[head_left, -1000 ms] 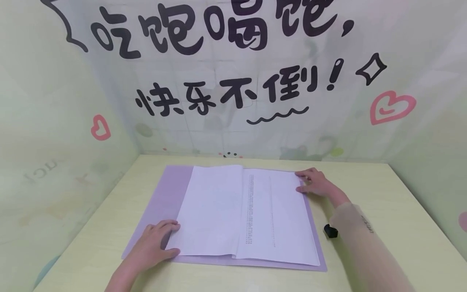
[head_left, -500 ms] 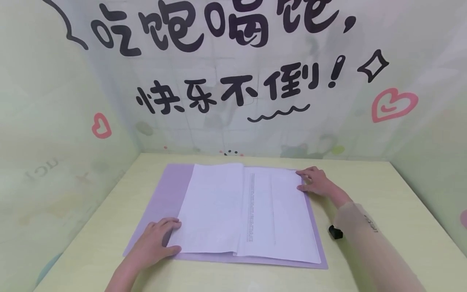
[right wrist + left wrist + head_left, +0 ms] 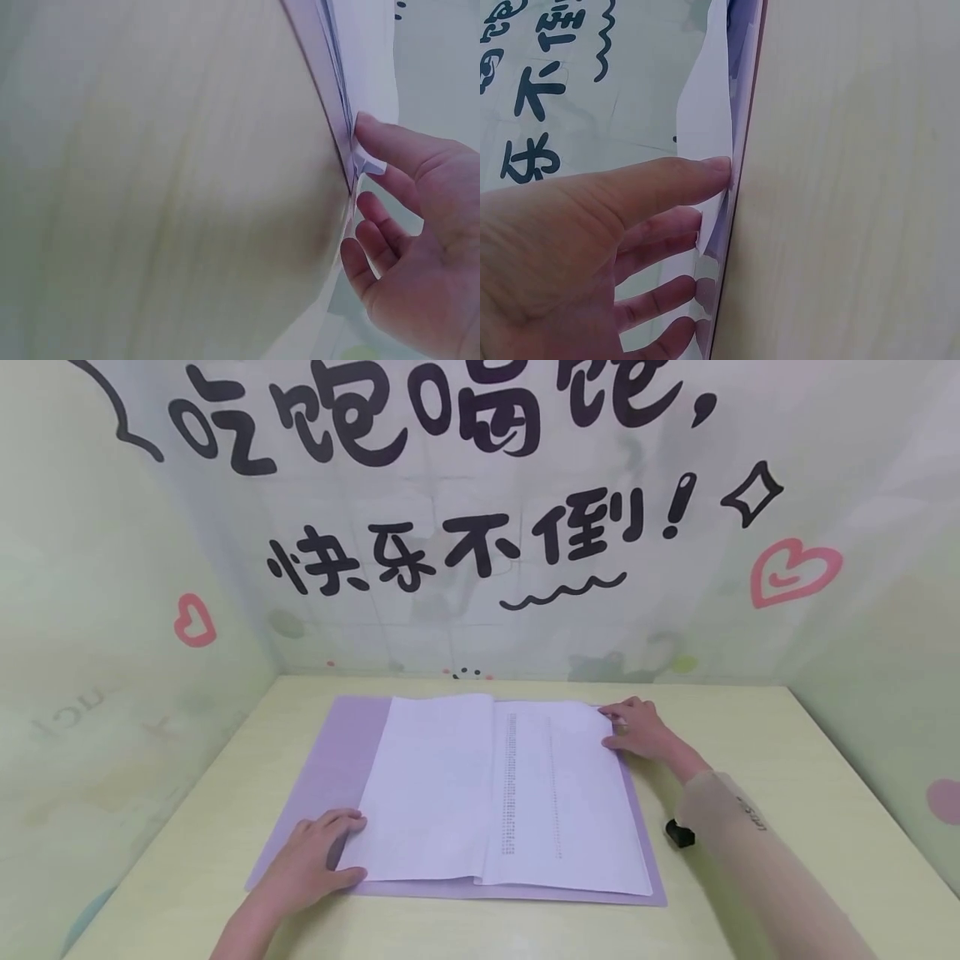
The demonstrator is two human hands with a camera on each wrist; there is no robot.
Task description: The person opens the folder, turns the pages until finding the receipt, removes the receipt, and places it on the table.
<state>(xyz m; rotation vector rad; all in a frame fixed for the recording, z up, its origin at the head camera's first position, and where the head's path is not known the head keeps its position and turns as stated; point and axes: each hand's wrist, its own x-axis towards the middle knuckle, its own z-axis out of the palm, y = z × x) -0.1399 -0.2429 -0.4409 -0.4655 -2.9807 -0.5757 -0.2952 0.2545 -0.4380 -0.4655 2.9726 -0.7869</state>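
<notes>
A light purple folder (image 3: pixel 341 752) lies open on the table, with white sheets spread across both sides. Blank paper faces up on the left; the right page (image 3: pixel 588 793) carries columns of small print. My left hand (image 3: pixel 311 856) rests at the lower left of the sheets. In the left wrist view its thumb touches the paper edge (image 3: pixel 705 127), and the spread fingers lie on the folder. At the upper right corner, my right hand (image 3: pixel 637 727) pinches the page between thumb and forefinger. A small bent corner (image 3: pixel 369 162) shows there in the right wrist view.
A small black object (image 3: pixel 680 833) sits on the pale wooden table (image 3: pixel 780 752), right of the folder by the sleeve. Behind the table stands a printed wall sheet (image 3: pixel 420 635) with black lettering, and similar sheets flank both sides.
The upper right corner of the right page is slightly more raised at my right fingers. My left hand stays in place on the sheets. The head view has shifted slightly.
</notes>
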